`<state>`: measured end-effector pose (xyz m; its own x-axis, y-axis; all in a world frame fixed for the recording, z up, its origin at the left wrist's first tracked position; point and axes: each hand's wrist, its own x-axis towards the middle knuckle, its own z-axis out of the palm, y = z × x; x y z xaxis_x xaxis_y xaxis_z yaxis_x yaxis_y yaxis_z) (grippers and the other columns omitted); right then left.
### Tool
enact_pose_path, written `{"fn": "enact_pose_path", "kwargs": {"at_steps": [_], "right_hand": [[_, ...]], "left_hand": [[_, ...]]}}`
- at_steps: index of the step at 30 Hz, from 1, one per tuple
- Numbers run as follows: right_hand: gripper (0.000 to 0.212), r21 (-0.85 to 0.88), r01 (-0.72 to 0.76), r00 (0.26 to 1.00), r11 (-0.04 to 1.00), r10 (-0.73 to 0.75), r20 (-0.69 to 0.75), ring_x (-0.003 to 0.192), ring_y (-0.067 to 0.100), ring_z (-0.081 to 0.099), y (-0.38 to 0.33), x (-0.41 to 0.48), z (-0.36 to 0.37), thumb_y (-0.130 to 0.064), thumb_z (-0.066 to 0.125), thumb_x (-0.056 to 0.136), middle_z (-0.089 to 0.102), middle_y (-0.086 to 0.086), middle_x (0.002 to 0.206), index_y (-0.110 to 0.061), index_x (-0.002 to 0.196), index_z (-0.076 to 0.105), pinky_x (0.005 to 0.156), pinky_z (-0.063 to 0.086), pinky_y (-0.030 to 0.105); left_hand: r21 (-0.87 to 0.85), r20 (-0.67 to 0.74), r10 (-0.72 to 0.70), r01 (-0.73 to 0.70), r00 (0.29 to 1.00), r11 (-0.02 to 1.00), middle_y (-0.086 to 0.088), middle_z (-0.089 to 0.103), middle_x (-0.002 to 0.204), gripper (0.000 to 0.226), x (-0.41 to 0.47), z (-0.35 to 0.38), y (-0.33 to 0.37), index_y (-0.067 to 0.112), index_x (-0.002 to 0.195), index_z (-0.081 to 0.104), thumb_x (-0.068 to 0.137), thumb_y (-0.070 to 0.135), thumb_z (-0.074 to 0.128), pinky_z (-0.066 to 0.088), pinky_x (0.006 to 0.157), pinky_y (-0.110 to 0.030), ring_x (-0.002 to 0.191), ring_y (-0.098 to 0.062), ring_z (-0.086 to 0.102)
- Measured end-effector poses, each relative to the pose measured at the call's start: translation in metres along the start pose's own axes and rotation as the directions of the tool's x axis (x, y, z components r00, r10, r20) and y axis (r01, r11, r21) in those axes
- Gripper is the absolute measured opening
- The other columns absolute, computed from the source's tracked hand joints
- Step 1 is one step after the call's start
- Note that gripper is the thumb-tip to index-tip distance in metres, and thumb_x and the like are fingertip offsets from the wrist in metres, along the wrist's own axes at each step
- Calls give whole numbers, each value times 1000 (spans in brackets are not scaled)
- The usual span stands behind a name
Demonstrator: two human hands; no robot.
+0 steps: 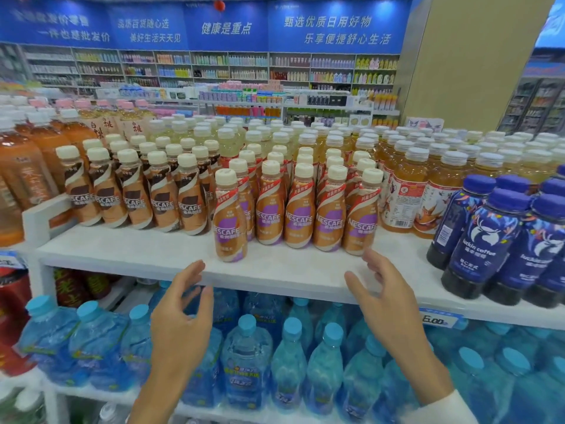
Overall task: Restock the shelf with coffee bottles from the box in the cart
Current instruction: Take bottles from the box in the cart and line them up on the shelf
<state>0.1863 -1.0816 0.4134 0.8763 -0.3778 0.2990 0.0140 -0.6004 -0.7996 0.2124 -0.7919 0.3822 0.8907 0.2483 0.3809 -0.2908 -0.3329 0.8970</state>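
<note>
Rows of purple-label Nescafe coffee bottles (330, 218) with cream caps stand on the white top shelf (146, 255). One of them (229, 221) stands alone in front of the rows, nearer the shelf's edge. My left hand (180, 319) hovers below and left of that bottle, fingers loosely spread, holding nothing. My right hand (382, 298) hovers in front of the rightmost front bottle, fingers relaxed, empty as well. Neither hand touches a bottle. The cart and box are out of view.
Brown-label Nescafe bottles (134, 194) stand left of the purple ones. Amber tea bottles (409, 194) and dark blue coffee bottles (489, 237) fill the right side. Blue water bottles (244, 359) pack the lower shelf. A price tag (437, 320) hangs on the shelf edge.
</note>
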Motion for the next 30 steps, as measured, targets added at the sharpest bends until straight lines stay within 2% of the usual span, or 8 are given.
{"fn": "enact_pose_path", "kwargs": {"at_steps": [4, 7, 11, 17, 21, 25, 28, 30], "right_hand": [[47, 37, 89, 995, 995, -91, 48, 125, -4, 42, -2, -26, 5, -41, 62, 95, 52, -21, 140, -32, 140, 52, 101, 31, 14], [46, 110, 124, 985, 986, -136, 108, 123, -11, 41, -9, -48, 13, -42, 62, 95, 51, -26, 137, -36, 140, 53, 102, 29, 14], [46, 176, 172, 956, 969, -207, 209, 125, -17, 41, -25, -83, 39, -46, 63, 92, 52, -30, 135, -39, 137, 55, 100, 27, 4], [56, 231, 145, 861, 962, -237, 449, 132, -9, 43, -46, -146, 113, -59, 54, 87, 52, -26, 140, -37, 139, 55, 100, 22, -1], [63, 212, 94, 765, 973, -207, 610, 130, -1, 47, -63, -201, 177, -69, 48, 81, 53, -21, 138, -39, 136, 53, 104, 31, 17], [44, 192, 99, 672, 976, -208, 710, 127, 3, 47, -83, -274, 240, -63, 56, 90, 53, -24, 133, -42, 129, 54, 104, 35, 25], [27, 197, 45, 556, 979, -188, 810, 116, 8, 57, -103, -334, 281, -38, 67, 93, 59, -30, 117, -57, 110, 60, 98, 43, 28], [24, 210, 65, 519, 976, -213, 828, 105, 8, 63, -116, -371, 304, -39, 68, 92, 67, -21, 105, -61, 99, 61, 97, 51, 36]], "left_hand": [[-8, -60, -82, 81, 995, 997, 16, 66, 125, 34, -34, -17, -12, 28, 129, 64, 98, 14, 62, 46, 90, -13, 111, 9, 60], [-21, -120, -135, 134, 983, 991, 17, 67, 125, 32, -58, -39, -19, 30, 124, 66, 99, 12, 61, 49, 90, -11, 116, 2, 62], [-13, -205, -208, 209, 956, 978, 18, 66, 127, 32, -87, -82, -19, 28, 128, 65, 100, 14, 59, 47, 95, -22, 116, 3, 61], [28, -343, -315, 345, 885, 938, 20, 65, 126, 35, -141, -160, -45, 36, 131, 62, 99, 22, 61, 49, 92, -27, 110, 8, 60], [1, -456, -376, 423, 807, 906, 16, 70, 120, 39, -191, -224, -67, 37, 121, 65, 96, 7, 64, 52, 99, -37, 110, -4, 65], [7, -528, -408, 484, 745, 875, 6, 72, 115, 55, -244, -296, -84, 43, 112, 68, 90, -7, 65, 47, 86, -4, 97, 18, 63], [-32, -577, -463, 548, 673, 836, 2, 74, 113, 59, -283, -350, -100, 45, 111, 69, 88, -9, 67, 46, 78, 0, 89, 20, 63], [-48, -611, -483, 580, 627, 813, 17, 75, 108, 68, -307, -385, -112, 59, 106, 66, 89, -6, 67, 48, 76, -1, 93, 14, 65]]}}
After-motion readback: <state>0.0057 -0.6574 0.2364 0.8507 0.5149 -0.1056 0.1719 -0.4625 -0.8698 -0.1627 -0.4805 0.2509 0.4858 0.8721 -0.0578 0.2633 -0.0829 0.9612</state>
